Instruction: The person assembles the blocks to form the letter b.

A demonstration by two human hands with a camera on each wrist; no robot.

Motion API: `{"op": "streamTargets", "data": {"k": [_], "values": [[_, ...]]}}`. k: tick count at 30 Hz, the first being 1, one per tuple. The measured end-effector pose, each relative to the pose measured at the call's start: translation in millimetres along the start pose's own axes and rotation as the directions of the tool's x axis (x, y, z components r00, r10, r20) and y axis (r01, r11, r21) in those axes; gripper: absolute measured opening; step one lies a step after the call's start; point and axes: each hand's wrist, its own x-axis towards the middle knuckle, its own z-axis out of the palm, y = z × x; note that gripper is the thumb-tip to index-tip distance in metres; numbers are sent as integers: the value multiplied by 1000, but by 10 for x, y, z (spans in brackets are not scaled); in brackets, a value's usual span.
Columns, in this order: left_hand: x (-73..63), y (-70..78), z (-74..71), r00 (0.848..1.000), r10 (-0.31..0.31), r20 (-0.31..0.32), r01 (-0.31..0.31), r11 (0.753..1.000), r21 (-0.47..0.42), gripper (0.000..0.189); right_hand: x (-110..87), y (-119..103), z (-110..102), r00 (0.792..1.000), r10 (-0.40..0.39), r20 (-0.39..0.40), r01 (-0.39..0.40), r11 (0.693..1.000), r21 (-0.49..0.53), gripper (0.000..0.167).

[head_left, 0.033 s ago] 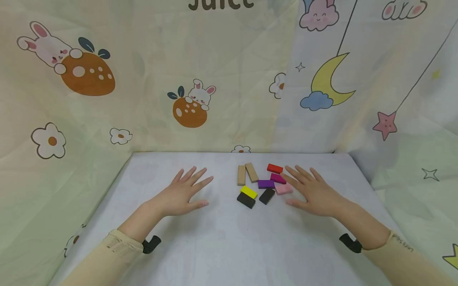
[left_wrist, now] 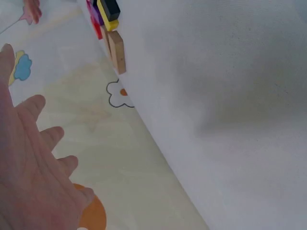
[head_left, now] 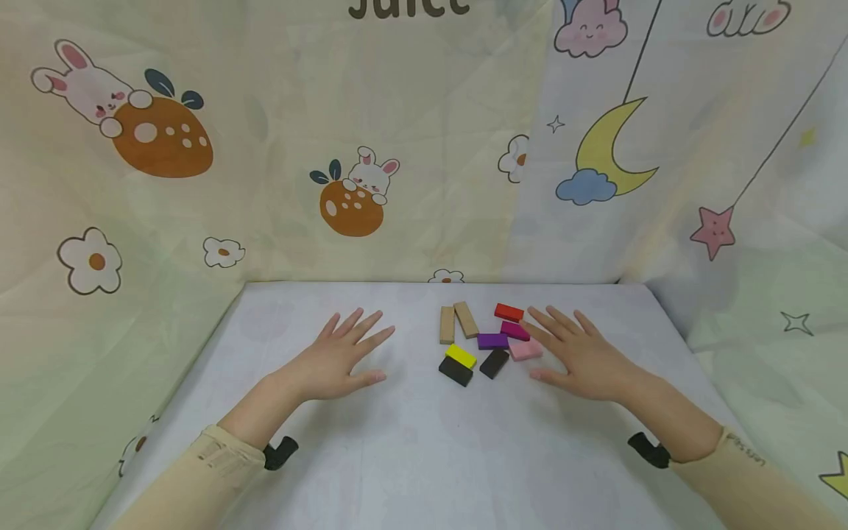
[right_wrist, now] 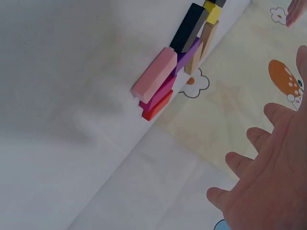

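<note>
- Left hand (head_left: 336, 362) is spread wide, holding nothing, left of the rectangular blocks (head_left: 492, 341).
- Right hand (head_left: 584, 361), also spread, holds nothing, right of the pink block (head_left: 525, 351).

White table (head_left: 411, 456). Nine blocks (head_left: 493, 341) clustered on it: two tan, two black, yellow, purple, magenta, red, pink.

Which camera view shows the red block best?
The head view: the red block lies there in plain sight, just beyond the magenta block. The right wrist view shows it partly hidden behind the magenta block; the left wrist view catches only a red sliver near the top edge.
</note>
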Motion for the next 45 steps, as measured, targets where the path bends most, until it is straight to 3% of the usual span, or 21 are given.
{"op": "streamTargets", "data": {"k": [5, 9, 16, 20, 25, 30, 32, 39, 45], "values": [[24, -1, 41, 1000, -8, -7, 8, 1000, -17, 79, -17, 12, 7, 1000, -13, -12, 14, 1000, 20, 89], [92, 30, 167, 999, -43, -13, 42, 998, -52, 81, -20, -31, 55, 998, -18, -60, 23, 996, 89, 82], [328, 264, 543, 993, -114, -13, 111, 980, -166, 77, 65, -332, 280, 994, 111, -5, -104, 948, 302, 60], [452, 440, 775, 985, -175, -10, 165, 946, -279, 72, 140, -507, 400, 995, 95, -18, -80, 913, 400, 48], [554, 615, 967, 965, -260, -9, 235, 886, -400, 68, 217, -681, 495, 993, 116, 11, -104, 835, 541, 41], [605, 696, 1107, 943, -329, -49, 262, 824, -503, 60, 271, -813, 562, 991, 131, 32, -122, 768, 628, 39], [627, 719, 1165, 940, -334, -74, 254, 826, -504, 59, 284, -848, 590, 990, 137, 33, -126, 755, 644, 38], [721, 826, 1318, 936, -310, -167, 224, 889, -398, 66, 306, -924, 670, 973, 204, 104, -219, 697, 682, 37], [729, 869, 1319, 931, -305, -200, 215, 903, -373, 65, 303, -960, 722, 968, 227, 105, -234, 678, 697, 35]]}}
